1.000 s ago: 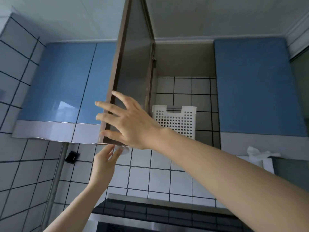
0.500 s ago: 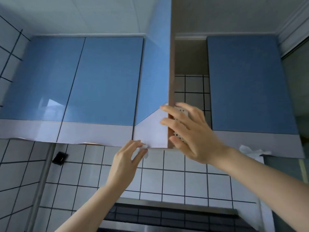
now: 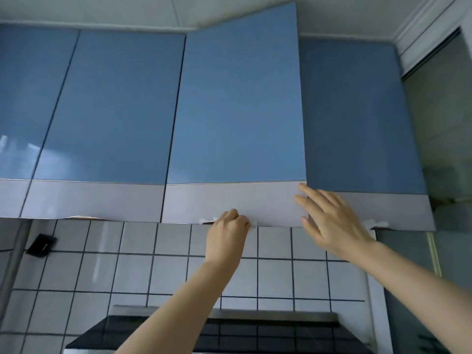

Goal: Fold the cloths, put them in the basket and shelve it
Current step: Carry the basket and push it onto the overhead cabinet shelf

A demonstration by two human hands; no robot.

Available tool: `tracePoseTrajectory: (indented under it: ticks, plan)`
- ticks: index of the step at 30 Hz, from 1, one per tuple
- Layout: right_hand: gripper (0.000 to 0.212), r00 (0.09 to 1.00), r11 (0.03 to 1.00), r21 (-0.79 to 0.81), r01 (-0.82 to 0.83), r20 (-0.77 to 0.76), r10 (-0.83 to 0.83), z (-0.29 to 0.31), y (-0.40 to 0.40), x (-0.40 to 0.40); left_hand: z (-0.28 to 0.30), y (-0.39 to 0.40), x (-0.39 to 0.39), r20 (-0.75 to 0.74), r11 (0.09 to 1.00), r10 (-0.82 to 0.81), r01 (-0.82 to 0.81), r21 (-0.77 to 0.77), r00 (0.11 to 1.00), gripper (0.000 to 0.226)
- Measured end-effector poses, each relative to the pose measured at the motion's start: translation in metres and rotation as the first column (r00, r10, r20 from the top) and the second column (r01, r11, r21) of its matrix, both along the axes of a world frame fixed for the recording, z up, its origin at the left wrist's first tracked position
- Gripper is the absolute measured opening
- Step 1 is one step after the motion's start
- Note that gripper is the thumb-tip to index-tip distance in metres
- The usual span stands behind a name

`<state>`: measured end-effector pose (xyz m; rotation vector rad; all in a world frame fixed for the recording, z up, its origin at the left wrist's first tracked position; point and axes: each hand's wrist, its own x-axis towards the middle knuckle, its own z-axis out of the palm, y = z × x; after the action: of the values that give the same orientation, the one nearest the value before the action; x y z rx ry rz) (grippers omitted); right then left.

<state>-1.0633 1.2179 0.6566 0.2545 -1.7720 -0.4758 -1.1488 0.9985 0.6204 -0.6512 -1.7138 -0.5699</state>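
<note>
The blue cabinet door [image 3: 237,106] with a grey lower band stands almost closed, its right edge still slightly proud of the neighbouring door. My left hand [image 3: 226,236] grips the door's bottom edge, fingers curled round it beside a scrap of white paper. With straight fingers, my right hand [image 3: 329,221] presses flat against the door's lower right corner. The white basket and the cloths are hidden behind the door.
Blue wall cabinets [image 3: 107,106] run to the left and another blue door [image 3: 357,118] to the right. White tiled wall [image 3: 153,264] lies below, with a dark range hood [image 3: 229,333] at the bottom. A grey pipe [image 3: 15,254] runs down the left.
The door has swung from wide open to nearly closed, hiding the white basket. My right hand moved right with the door's edge; my left hand curled onto its bottom edge.
</note>
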Motion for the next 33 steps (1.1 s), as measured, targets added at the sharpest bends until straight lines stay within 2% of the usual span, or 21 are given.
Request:
tracePoseTrajectory:
  ticks: [1, 4, 7, 13, 21, 25, 33]
  plan:
    - [0.038, 1.0, 0.999, -0.033, 0.012, 0.015, -0.012, -0.001, 0.004, -0.01, 0.001, 0.008, -0.003, 0.005, 0.999, 0.032, -0.032, -0.027, 0.999, 0.014]
    - [0.047, 0.996, 0.994, -0.1, 0.037, 0.086, -0.029, -0.005, 0.01, -0.035, 0.003, 0.021, -0.012, 0.001, 0.988, 0.137, -0.137, -0.071, 0.991, 0.035]
    - [0.053, 0.99, 0.99, -0.116, 0.083, 0.122, -0.069, -0.007, 0.012, -0.054, 0.005, 0.027, -0.029, -0.043, 0.975, 0.191, -0.195, -0.103, 0.981, 0.043]
    - [0.059, 0.984, 0.981, -0.138, 0.139, 0.131, -0.121, -0.006, 0.012, -0.082, 0.001, 0.039, -0.052, -0.096, 0.965, 0.225, -0.235, -0.115, 0.97, 0.042]
    - [0.057, 0.994, 0.985, -0.155, 0.071, 0.087, -0.058, -0.009, 0.02, -0.091, -0.002, 0.041, -0.06, -0.14, 0.963, 0.244, -0.256, -0.081, 0.96, 0.037]
    - [0.059, 0.996, 0.983, -0.167, 0.071, 0.065, -0.061, -0.013, 0.019, -0.096, -0.002, 0.043, -0.06, -0.121, 0.978, 0.201, -0.206, -0.026, 0.972, 0.035]
    - [0.059, 0.999, 0.984, -0.177, 0.034, 0.015, -0.031, -0.011, 0.02, -0.105, -0.005, 0.046, -0.07, -0.127, 0.974, 0.215, -0.222, -0.043, 0.968, 0.036]
